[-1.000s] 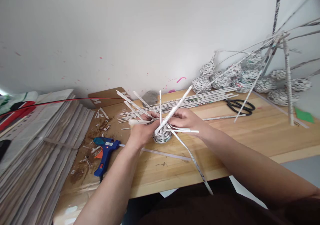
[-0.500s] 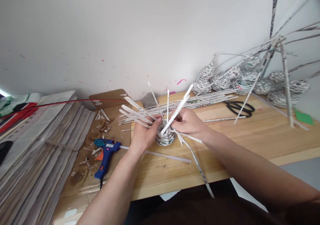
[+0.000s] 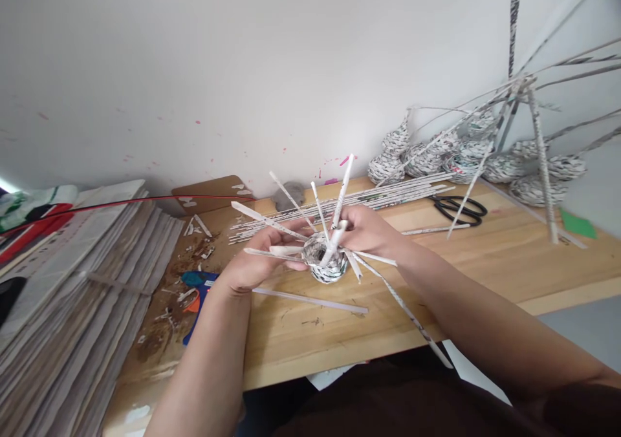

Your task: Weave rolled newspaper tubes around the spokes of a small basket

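Weaving well under way, plenty left unworked

And both hands are right on it, middle of the frame! The left hand (image 3: 264, 251) curls around the left side of the woven body (image 3: 328, 273), fingers spread among the paper stakes (image 3: 264, 218). The right hand (image 3: 366, 229) bunches narrow at the right rim, close by the thick tube (image 3: 343, 188); just which strand it grips, I can't tell. What's done? A small, rounded wall of tight paper weave, dark mouth open on top. What's left, by my reading: those stakes fan out bare on every side, and the long strand (image 3: 405, 308) trails to the lower right, its length unwoven.

Outward now! Spare tubes (image 3: 388, 199) lie in a row behind, scissors (image 3: 458, 211) to their right. Below the hands, a pale strip (image 3: 315, 302) rests on the table (image 3: 301, 353); left of it, the glue gun (image 3: 207, 280) peeks past the forearm. Woven gourd shapes (image 3: 386, 167) crowd the upper right, and stacked newspapers (image 3: 107, 295) fill the lower left.
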Demonstrator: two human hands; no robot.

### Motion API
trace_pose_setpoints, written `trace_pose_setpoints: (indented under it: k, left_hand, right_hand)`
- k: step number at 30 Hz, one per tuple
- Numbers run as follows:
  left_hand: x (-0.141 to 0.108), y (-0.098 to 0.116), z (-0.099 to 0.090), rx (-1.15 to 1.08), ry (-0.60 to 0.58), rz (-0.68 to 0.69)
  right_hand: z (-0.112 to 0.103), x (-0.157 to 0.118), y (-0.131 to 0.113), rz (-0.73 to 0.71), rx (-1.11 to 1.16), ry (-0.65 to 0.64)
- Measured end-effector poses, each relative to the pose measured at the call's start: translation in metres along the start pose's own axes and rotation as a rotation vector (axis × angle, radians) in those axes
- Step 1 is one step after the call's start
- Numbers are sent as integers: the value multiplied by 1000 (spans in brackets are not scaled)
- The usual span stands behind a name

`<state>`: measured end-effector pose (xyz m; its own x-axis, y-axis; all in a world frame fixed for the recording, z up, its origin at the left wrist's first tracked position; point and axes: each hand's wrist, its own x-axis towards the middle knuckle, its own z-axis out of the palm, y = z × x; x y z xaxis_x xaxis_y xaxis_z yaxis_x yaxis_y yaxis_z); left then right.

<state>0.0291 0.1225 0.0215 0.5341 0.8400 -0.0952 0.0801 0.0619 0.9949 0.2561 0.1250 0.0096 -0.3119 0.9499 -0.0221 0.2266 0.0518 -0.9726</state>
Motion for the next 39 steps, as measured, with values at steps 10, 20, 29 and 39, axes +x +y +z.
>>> trace_pose_setpoints:
  k: [10, 20, 29, 39]
  left_hand:
    - [5, -6, 17, 227, 246, 120]
    - [-1, 0, 33, 387, 418, 170]
    - [1, 2, 40, 346, 428, 165]
    - [5, -9, 38, 419, 458, 105]
  right_hand:
    - [13, -14, -8, -37, -68, -21]
    - [10, -12, -13, 1, -66, -54]
    - [7, -11, -8, -144, -199, 23]
    - [12, -13, -4, -182, -126, 2]
